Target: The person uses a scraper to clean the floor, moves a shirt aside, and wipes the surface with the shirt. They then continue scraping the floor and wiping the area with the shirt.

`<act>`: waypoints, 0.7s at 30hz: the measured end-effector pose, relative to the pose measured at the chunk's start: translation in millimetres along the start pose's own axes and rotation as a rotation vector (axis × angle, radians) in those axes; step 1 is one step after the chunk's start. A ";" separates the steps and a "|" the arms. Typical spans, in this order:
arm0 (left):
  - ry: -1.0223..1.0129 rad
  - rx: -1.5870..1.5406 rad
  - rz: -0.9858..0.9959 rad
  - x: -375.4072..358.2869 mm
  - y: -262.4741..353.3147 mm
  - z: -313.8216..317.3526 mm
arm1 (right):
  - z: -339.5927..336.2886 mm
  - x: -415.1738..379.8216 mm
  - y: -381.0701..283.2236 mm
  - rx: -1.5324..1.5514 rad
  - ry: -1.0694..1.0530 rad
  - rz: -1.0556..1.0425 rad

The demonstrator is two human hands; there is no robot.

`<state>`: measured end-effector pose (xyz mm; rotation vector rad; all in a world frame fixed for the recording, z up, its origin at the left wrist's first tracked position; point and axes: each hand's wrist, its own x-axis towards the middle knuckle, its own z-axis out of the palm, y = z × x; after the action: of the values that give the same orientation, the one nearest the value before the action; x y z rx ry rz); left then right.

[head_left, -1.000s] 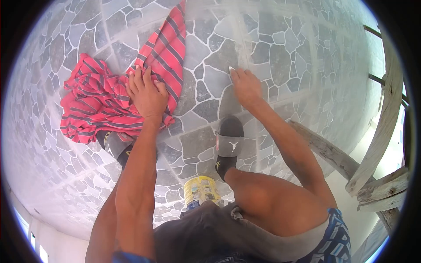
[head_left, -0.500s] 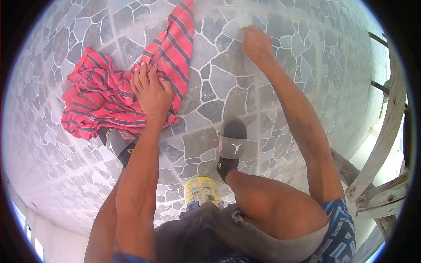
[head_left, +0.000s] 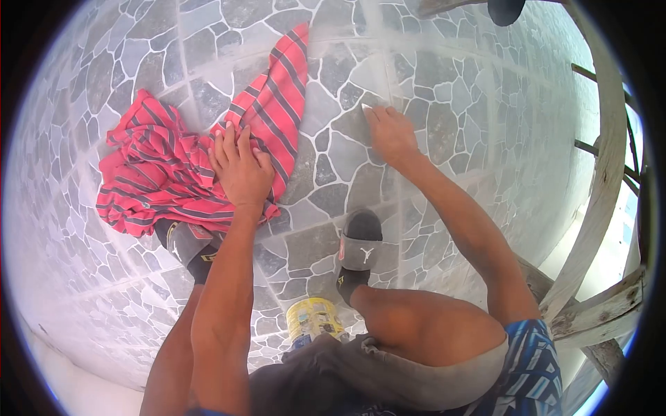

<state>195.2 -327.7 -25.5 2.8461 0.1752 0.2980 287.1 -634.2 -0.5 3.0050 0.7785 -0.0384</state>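
Closest to the camera I see the wearer's dark grey clothing (head_left: 312,374) across the lap, with a blue patterned sleeve (head_left: 531,353) at the right elbow. Just beyond the lap stands a yellow bucket (head_left: 312,317), its near side covered by the clothing.

Past it, the feet rest on the floor (head_left: 333,197), which has grey stone-patterned tiles with white joint lines. The right foot wears a grey slide sandal (head_left: 358,254) with a white figure on its strap, over a dark sock (head_left: 352,279); the left foot is partly under a cloth.

That cloth, a red one with dark stripes (head_left: 166,166), lies crumpled on the floor on my left, one smoother end stretching away to a point. My left hand (head_left: 244,173) lies on it, grip loose, fingers extended and slightly apart.

Farther right, my right hand (head_left: 393,139) is low over the tiles, its grip closed on a small pale pointed piece (head_left: 365,107); the rest is hidden in the fingers.

Along the right edge run weathered wooden beams (head_left: 602,152), and at the far top hangs a dark rounded object (head_left: 506,10), cut off by the frame.
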 end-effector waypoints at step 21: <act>-0.036 -0.019 -0.033 -1.7 -1.6 0.6 | 3.9 16.5 34.6 0.009 -0.082 -0.012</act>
<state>193.6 -326.6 -26.8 2.8247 0.2114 0.2401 318.2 -656.7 -3.9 2.9857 0.7907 -0.1652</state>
